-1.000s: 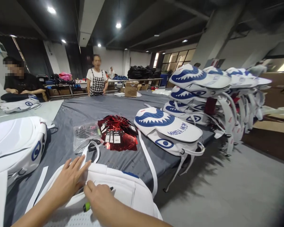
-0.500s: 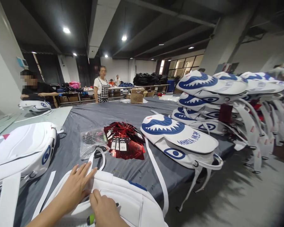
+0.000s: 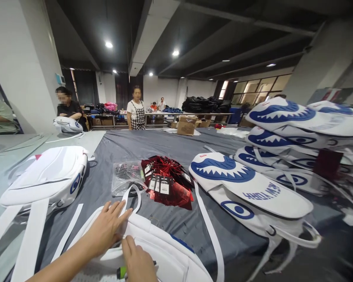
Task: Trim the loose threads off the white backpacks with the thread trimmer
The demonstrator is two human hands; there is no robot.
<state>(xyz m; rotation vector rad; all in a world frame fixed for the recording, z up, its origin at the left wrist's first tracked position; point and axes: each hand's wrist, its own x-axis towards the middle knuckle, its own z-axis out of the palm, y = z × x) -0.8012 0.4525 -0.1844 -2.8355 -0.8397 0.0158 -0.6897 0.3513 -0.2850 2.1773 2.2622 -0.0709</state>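
Observation:
A white backpack (image 3: 164, 250) lies in front of me at the bottom of the view, its top loop (image 3: 139, 197) standing up. My left hand (image 3: 107, 227) rests on the bag's upper edge, fingers stretched out beside the loop, thumb close to a gap in the fabric. Close by, my right hand (image 3: 139, 258) is closed, its fingertips at the same gap. From that fist poke a green end (image 3: 121, 272) and a dark tip, parts of a small tool whose kind I cannot make out.
Red foil pieces with black hang tags (image 3: 164, 186) lie beyond the bag, next to a clear plastic bag (image 3: 126, 178). Another white backpack (image 3: 50, 176) lies left. Shark-mouth backpacks (image 3: 247, 180) are piled right. A cardboard box (image 3: 186, 125) stands farther back. Several people are in the background.
The view has swung left, so things appear farther right. Both hands keep about the same place on the backpack, and the right still holds the green tool.

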